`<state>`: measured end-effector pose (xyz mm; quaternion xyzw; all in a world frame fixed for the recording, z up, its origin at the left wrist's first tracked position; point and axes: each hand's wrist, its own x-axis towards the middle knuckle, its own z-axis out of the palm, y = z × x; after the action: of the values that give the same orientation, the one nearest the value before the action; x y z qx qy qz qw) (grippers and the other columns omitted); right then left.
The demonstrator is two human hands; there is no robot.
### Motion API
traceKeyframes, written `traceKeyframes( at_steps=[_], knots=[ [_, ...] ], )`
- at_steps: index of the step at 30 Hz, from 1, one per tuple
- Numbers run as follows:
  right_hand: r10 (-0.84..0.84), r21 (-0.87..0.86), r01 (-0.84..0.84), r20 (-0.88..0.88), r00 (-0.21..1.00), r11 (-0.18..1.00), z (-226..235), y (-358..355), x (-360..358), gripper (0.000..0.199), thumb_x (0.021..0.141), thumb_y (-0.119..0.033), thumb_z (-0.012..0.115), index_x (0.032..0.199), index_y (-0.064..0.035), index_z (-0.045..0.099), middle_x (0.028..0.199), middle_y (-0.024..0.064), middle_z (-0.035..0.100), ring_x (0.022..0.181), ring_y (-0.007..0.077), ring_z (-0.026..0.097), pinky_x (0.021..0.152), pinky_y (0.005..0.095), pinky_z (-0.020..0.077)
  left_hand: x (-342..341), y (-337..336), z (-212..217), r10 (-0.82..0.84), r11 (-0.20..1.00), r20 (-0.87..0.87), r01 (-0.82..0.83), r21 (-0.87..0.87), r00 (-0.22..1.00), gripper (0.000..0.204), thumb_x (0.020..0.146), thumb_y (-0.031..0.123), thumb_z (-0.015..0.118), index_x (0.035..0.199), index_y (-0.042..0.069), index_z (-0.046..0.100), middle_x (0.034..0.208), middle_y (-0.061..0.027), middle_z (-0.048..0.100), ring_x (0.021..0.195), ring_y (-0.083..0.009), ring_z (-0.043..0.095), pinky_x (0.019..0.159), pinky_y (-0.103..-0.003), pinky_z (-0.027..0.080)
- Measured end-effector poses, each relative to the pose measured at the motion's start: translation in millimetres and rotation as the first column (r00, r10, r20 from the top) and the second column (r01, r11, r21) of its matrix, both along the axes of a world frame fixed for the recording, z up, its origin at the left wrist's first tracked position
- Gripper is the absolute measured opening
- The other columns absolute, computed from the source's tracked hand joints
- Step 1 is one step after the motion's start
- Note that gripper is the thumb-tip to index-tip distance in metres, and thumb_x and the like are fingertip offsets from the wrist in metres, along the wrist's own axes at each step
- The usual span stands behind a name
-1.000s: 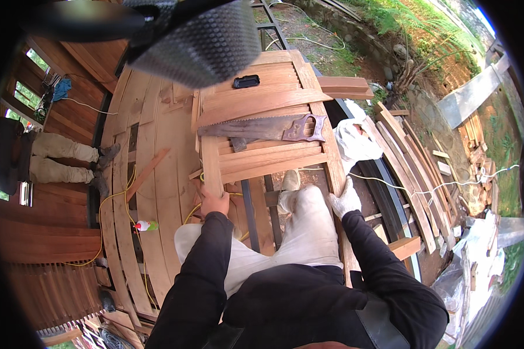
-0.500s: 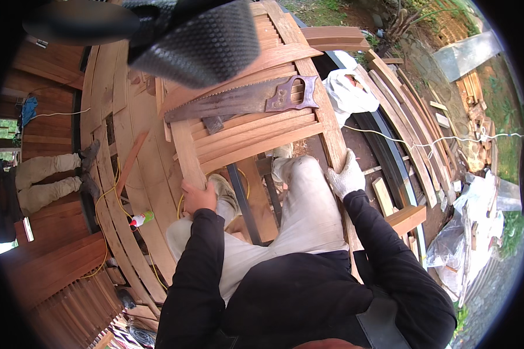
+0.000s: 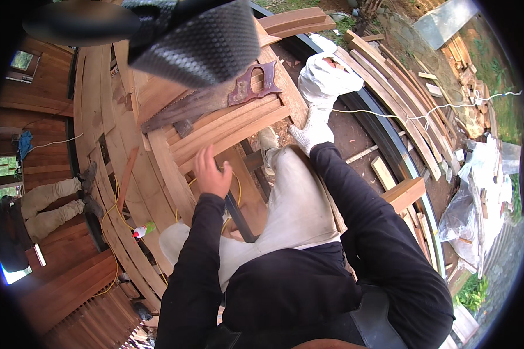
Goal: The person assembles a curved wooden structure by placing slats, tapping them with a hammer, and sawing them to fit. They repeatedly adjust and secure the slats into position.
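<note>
A wooden slatted frame (image 3: 180, 189) lies before me, with its open lower end over my thighs. My bare left hand (image 3: 211, 170) is raised above the frame's opening, fingers stretched and apart, holding nothing. My gloved right hand (image 3: 311, 134) grips the frame's right side rail, thumb on the wood and the other fingers at its outer edge. Across the slats rests a handsaw (image 3: 253, 85), its dark-red handle to the right and its rusty blade partly hidden behind a dark blurred object at the top. Near the blade lies a small dark block (image 3: 183, 128).
A white plastic bag (image 3: 329, 78) sits just beyond my right hand. A white cord (image 3: 402, 118) crosses long stacked boards (image 3: 384, 102) at right. On the left plank floor are a yellow cord (image 3: 117, 192) and a small bottle (image 3: 144, 230). Another person's legs (image 3: 52, 200) show far left.
My left hand has let go of the frame's left rail and lifted up and right. My right hand has slid farther up the right rail. The whole view has shifted somewhat.
</note>
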<state>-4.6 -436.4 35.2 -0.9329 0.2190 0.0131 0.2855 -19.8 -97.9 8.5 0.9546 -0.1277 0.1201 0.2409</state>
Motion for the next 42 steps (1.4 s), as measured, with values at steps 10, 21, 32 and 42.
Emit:
traceKeyframes(
  at_steps=[10,21,32,42],
  knots=[
    [0.018,0.019,-0.016,-0.134,0.991,1.000,9,4,2,0.111,0.083,-0.059,0.079,0.161,0.0047,0.031,0.147,0.0285,0.059,0.134,0.0382,0.061,0.110,0.0433,0.0488,76,-151,-11,-0.354,0.934,-0.027,0.355,0.035,0.935,0.055,0.088,0.017,0.077,0.141,0.012,0.062,0.145,-0.0078,0.063,0.145,-0.0280,0.050,0.122,-0.051,0.037],
    [-0.027,0.029,0.032,-0.148,0.989,0.999,3,6,6,0.098,0.087,-0.056,0.077,0.156,0.0036,0.040,0.145,0.0297,0.058,0.135,0.0409,0.059,0.111,0.0447,0.0471,70,-150,-31,-0.379,0.926,0.044,0.378,0.027,0.925,0.050,0.091,0.015,0.073,0.140,0.014,0.065,0.155,-0.0035,0.059,0.149,-0.0247,0.048,0.127,-0.051,0.031],
    [-0.070,0.005,0.071,-0.134,0.988,0.997,-3,7,11,0.094,0.078,-0.060,0.086,0.136,0.0050,0.054,0.120,0.0286,0.072,0.112,0.0405,0.071,0.096,0.0432,0.0542,72,-150,-47,-0.379,0.922,0.115,0.364,0.135,0.918,0.061,0.091,0.018,0.073,0.150,0.017,0.058,0.158,-0.0006,0.055,0.150,-0.0226,0.046,0.128,-0.051,0.030],
    [-0.047,-0.041,0.044,-0.083,0.995,0.998,-5,9,9,0.089,0.078,-0.062,0.086,0.132,0.0019,0.055,0.113,0.0265,0.073,0.105,0.0409,0.073,0.091,0.0448,0.0556,69,-153,-44,-0.373,0.927,0.088,0.367,0.080,0.924,0.057,0.093,0.018,0.069,0.149,0.016,0.060,0.158,-0.0012,0.055,0.151,-0.0231,0.045,0.128,-0.052,0.029]
  ],
)
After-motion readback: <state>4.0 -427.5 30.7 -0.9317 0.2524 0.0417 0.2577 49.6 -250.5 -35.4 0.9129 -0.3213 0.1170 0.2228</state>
